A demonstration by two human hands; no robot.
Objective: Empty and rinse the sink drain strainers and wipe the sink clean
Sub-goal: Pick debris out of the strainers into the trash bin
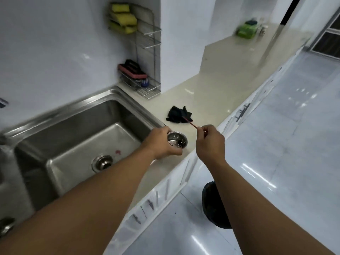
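Pinching a stick [189, 122], right hand [209, 143] flanks perforated strainer [178, 140] in left hand [159, 143].

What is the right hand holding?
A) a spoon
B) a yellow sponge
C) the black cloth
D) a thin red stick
D: the right hand pinches a thin red stick between its fingertips, while the black cloth lies on the counter beyond it and the left hand holds the strainer.
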